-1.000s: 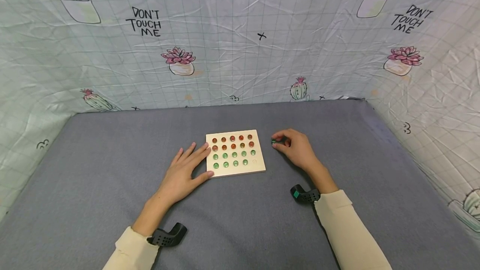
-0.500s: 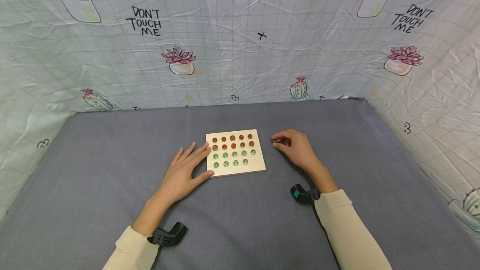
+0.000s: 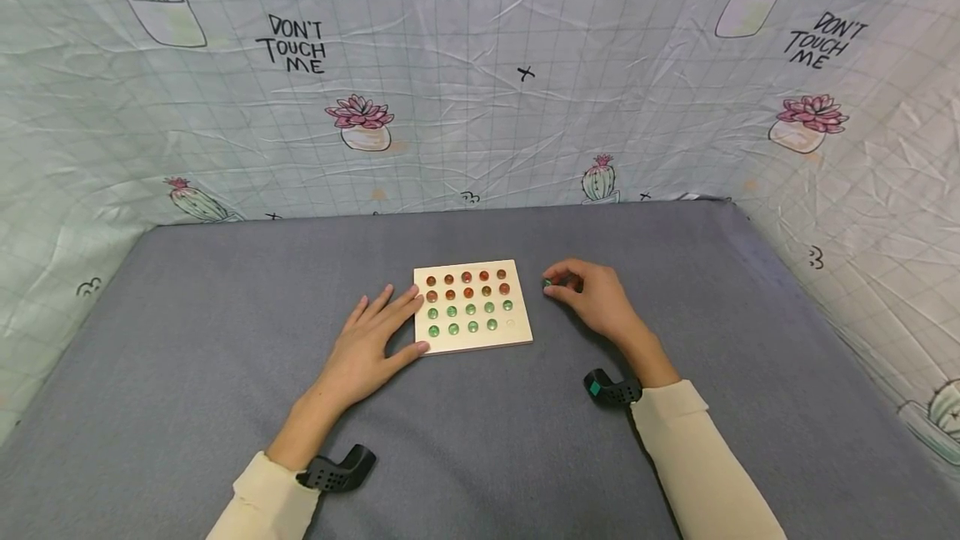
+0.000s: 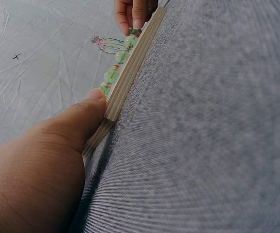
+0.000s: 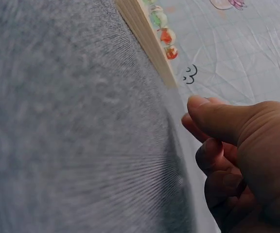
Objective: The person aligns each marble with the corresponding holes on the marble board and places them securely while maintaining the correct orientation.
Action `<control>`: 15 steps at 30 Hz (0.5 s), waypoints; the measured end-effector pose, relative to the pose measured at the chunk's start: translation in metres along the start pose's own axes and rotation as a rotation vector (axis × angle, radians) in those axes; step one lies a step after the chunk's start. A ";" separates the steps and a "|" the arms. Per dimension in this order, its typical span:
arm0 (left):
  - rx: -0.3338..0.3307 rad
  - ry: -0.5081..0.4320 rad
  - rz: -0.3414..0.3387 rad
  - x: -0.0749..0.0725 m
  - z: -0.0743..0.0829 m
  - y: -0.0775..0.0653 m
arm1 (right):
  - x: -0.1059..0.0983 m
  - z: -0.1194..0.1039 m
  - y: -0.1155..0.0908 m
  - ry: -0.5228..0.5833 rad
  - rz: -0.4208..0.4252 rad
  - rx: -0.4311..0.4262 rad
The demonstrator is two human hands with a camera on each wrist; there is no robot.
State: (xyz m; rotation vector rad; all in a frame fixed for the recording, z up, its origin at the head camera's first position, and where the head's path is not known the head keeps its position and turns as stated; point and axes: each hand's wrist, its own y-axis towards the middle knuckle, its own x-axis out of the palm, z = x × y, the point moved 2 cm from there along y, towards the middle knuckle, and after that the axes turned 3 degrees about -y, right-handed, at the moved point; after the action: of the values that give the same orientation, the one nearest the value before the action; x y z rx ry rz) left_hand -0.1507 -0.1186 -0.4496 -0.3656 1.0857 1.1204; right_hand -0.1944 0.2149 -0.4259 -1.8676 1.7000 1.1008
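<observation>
A pale wooden board (image 3: 472, 342) lies on the cloth in the head view. Rows of small glass marbles sit in it: red and amber ones (image 3: 467, 277) at the back, green ones (image 3: 470, 308) at the front. One shallow hollow (image 3: 511, 323) at the front right corner is bare. My left hand (image 3: 367, 354) is spread at the board's left side, thumb and fingertips resting on its edge. Off the board's right side, my right hand (image 3: 588, 294) pinches a green marble (image 3: 547, 282) between thumb and fingers. In the right wrist view that marble is hidden behind the thumb.
A grey cloth (image 3: 480, 448) covers the table around the board. Behind and to the sides hangs a wrinkled, plant-printed sheet (image 3: 480, 107). Each wrist wears a black band, one on the left (image 3: 341, 471) and one on the right (image 3: 613, 390).
Both hands and the board hold nearly the same places throughout. The head view has shifted very slightly.
</observation>
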 end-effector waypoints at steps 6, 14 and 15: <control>0.002 -0.002 0.003 0.000 0.000 0.000 | -0.004 -0.008 0.000 0.003 -0.006 -0.024; 0.004 -0.002 0.007 0.001 -0.001 -0.001 | -0.007 -0.018 0.001 0.044 -0.046 -0.079; 0.004 -0.003 0.007 0.001 -0.001 -0.001 | -0.006 -0.020 0.001 0.051 -0.053 -0.087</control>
State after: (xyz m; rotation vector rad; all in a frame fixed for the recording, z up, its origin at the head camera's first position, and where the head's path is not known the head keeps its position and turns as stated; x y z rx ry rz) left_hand -0.1506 -0.1191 -0.4507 -0.3569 1.0875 1.1244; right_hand -0.1892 0.2047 -0.4088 -1.9979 1.6446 1.1324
